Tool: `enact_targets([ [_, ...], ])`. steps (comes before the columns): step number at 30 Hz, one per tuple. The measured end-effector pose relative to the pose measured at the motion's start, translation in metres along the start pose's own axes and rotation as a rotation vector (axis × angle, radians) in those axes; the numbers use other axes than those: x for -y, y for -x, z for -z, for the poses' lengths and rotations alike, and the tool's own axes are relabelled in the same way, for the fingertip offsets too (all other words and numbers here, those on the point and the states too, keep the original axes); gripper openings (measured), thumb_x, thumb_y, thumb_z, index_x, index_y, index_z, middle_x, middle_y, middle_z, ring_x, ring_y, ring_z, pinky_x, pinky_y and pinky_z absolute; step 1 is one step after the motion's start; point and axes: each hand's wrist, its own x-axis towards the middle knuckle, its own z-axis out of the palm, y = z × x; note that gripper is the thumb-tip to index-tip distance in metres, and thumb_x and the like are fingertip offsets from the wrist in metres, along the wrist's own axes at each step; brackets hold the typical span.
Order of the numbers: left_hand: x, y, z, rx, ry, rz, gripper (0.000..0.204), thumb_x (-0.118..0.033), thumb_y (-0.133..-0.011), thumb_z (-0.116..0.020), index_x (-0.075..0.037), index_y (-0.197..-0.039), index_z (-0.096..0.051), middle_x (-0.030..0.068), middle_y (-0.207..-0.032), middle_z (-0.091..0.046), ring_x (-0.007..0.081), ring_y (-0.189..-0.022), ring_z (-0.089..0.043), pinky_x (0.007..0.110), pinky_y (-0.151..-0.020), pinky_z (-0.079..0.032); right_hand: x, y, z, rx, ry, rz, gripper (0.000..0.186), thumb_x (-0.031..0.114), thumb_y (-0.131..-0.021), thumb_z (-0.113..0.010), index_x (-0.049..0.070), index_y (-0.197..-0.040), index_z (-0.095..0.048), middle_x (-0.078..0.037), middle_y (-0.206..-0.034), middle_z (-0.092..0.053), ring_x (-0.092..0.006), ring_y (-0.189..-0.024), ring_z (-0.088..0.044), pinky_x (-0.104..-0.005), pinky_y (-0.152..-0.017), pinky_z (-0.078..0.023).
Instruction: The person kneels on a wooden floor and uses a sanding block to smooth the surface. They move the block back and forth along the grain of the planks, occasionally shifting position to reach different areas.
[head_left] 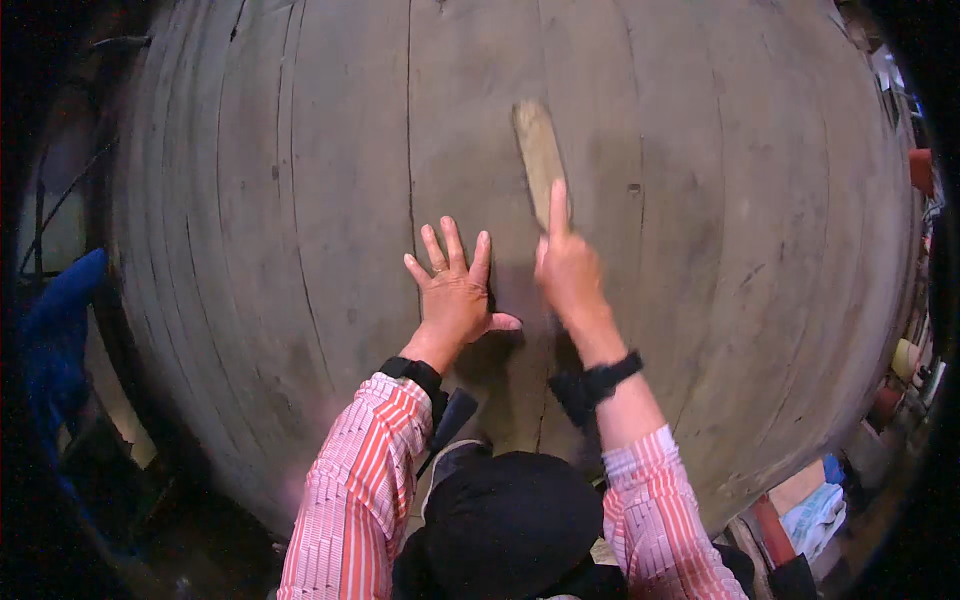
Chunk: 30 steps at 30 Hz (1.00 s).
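My left hand (452,285) lies flat on a wide weathered wooden plank surface (330,170), fingers spread and thumb out to the right. To its right my right hand (570,270) grips a flat pale wooden stick (537,150) by its near end, index finger laid along it; the stick points away from me over the planks. Both forearms wear dark wrist bands and striped sleeves.
A blue cloth (65,320) hangs beyond the left edge. Off the lower right edge lie a light cloth (812,518) and reddish pieces. Small clutter lines the right side. A dark rounded cloth shape (510,515) and part of a shoe are at the bottom middle.
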Motion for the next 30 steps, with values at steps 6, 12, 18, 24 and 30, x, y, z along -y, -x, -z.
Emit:
enact_targets([
  [6, 0.001, -0.002, 0.004, 0.043, -0.036, 0.024, 0.134, -0.073, -0.045, -0.071, -0.008, -0.146, -0.013, 0.0327, -0.147, 0.01, 0.0537, -0.134, 0.011, 0.073, -0.097, -0.007, 0.027, -0.107, 0.02, -0.089, -0.007, 0.069, 0.074, 0.01, -0.084, -0.049, 0.008, -0.146, -0.008, -0.026, -0.075, -0.063, -0.0414, -0.069, -0.062, -0.051, -0.062, -0.048],
  [12, 0.0, -0.004, 0.008, 0.087, -0.034, 0.044, 0.134, -0.072, -0.047, -0.072, -0.008, -0.147, -0.01, 0.0318, -0.147, 0.011, 0.052, -0.134, 0.011, 0.072, -0.099, -0.007, 0.022, -0.038, 0.004, 0.124, 0.037, 0.004, 0.076, 0.011, -0.084, -0.05, 0.009, -0.146, -0.007, -0.026, -0.079, -0.064, -0.0403, -0.071, -0.064, -0.0493, -0.065, -0.05],
  [18, 0.007, -0.003, 0.002, 0.04, -0.098, -0.001, 0.135, -0.071, -0.048, -0.073, -0.005, -0.146, -0.008, 0.0311, -0.148, 0.008, 0.0505, -0.136, 0.007, 0.07, -0.1, -0.011, -0.003, 0.091, -0.041, 0.099, 0.085, 0.052, 0.074, 0.014, -0.082, -0.055, 0.012, -0.146, -0.016, -0.021, -0.068, -0.06, -0.0368, -0.059, -0.063, -0.0464, -0.051, -0.051],
  [24, 0.071, 0.035, -0.014, -0.04, -0.043, 0.239, 0.131, -0.067, -0.051, -0.075, -0.001, -0.144, -0.011, 0.03, -0.148, 0.003, 0.0469, -0.137, 0.001, 0.072, -0.096, -0.017, -0.053, 0.19, -0.077, 0.111, 0.137, 0.019, 0.075, 0.014, -0.08, -0.056, 0.015, -0.145, -0.019, -0.019, -0.066, -0.057, -0.0353, -0.053, -0.06, -0.0457, -0.047, -0.05],
  [30, 0.089, 0.037, -0.041, 0.078, 0.023, 0.339, 0.135, -0.069, -0.053, -0.073, 0.001, -0.145, -0.003, 0.0322, -0.147, 0.01, 0.0503, -0.135, 0.01, 0.073, -0.095, -0.016, -0.061, 0.175, -0.073, 0.07, 0.131, -0.036, 0.078, 0.014, -0.08, -0.057, 0.015, -0.146, -0.016, -0.017, -0.065, -0.057, -0.0342, -0.054, -0.06, -0.0452, -0.047, -0.05],
])
